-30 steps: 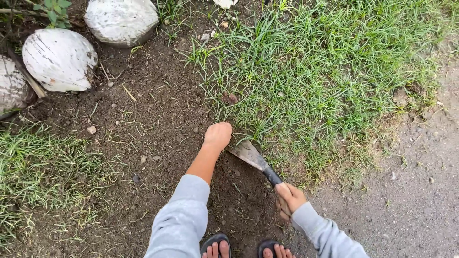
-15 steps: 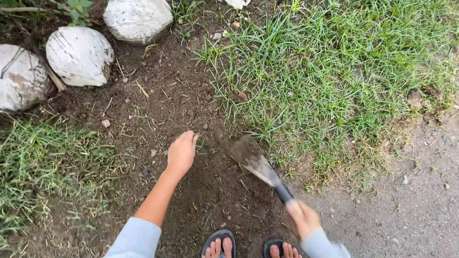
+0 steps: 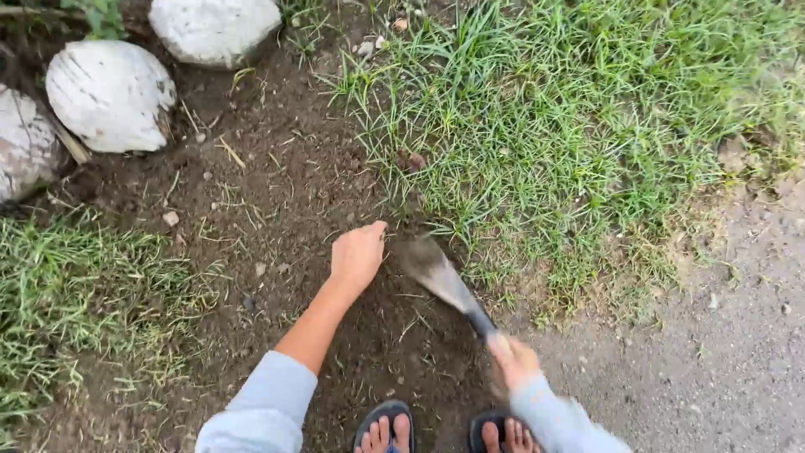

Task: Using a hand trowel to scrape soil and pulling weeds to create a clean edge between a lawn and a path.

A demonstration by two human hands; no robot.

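My right hand (image 3: 513,361) grips the dark handle of a short metal blade (image 3: 436,273), which points up and left, its tip at the near edge of the grass patch (image 3: 553,134). The blade is blurred by motion. My left hand (image 3: 358,253) reaches over bare dark soil (image 3: 277,193) just left of the blade tip, fingers curled loosely, nothing seen in them. Grey sleeves cover both forearms. My feet in black sandals (image 3: 381,428) stand at the bottom edge.
Three whitish rounded husks (image 3: 109,94) lie at the upper left beside the soil. More grass (image 3: 75,294) grows at the left. A grey gravel path (image 3: 713,352) runs along the right and bottom right.
My left hand drew back from the grass edge to the left, then moved right toward the blade. The blade lifted and swung, now blurred near the grass edge.
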